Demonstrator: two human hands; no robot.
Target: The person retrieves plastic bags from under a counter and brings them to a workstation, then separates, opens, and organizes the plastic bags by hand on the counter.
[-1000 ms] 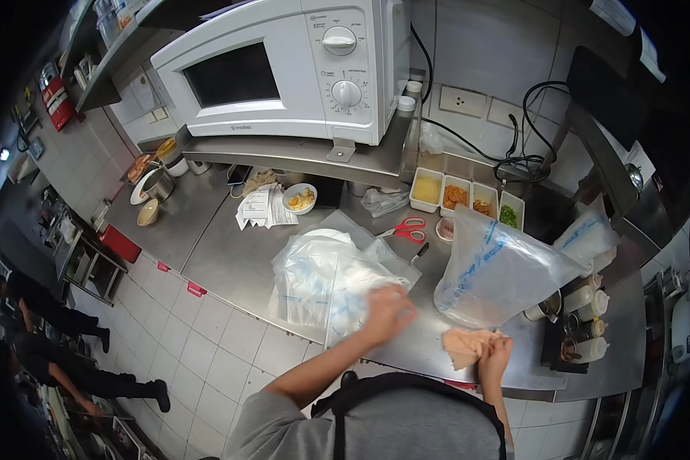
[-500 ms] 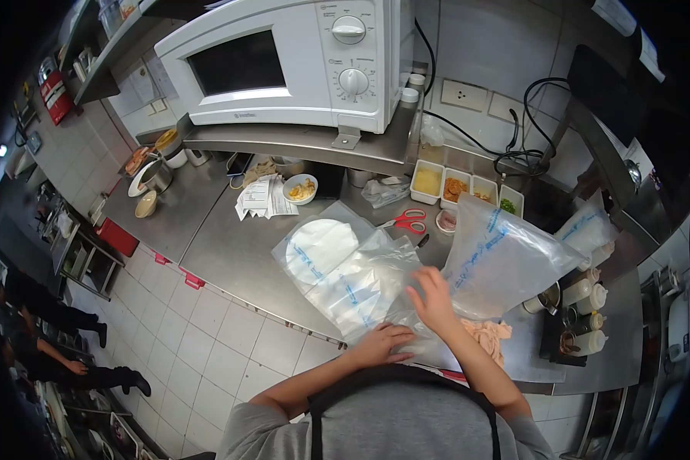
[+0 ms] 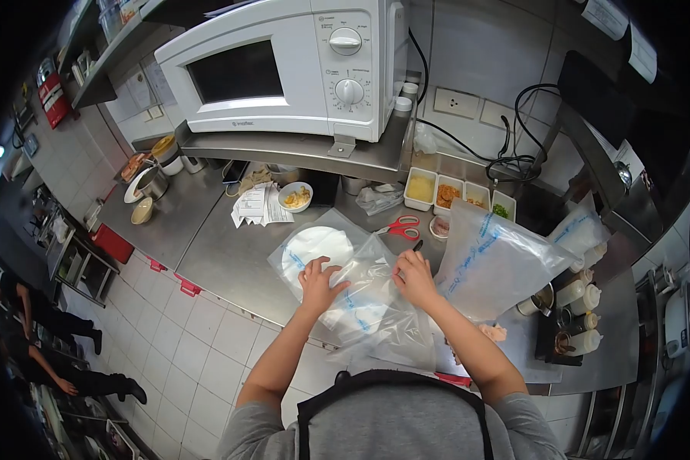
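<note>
Some clear plastic bags (image 3: 369,305) lie near-left of the scissors (image 3: 396,228), long axis slanting away from them toward us. Our left hand (image 3: 319,287) has its grip apart over them; our right hand (image 3: 415,279), nearer the scissors, has fingers together, though we cannot tell whether they pinch film. Compared with half a second ago, our left hand sits farther out and more leftward of the scissors.

The lone camera here (worn on the head, mind) looks forward and down, close over the steel counter (image 3: 222,257).
</note>
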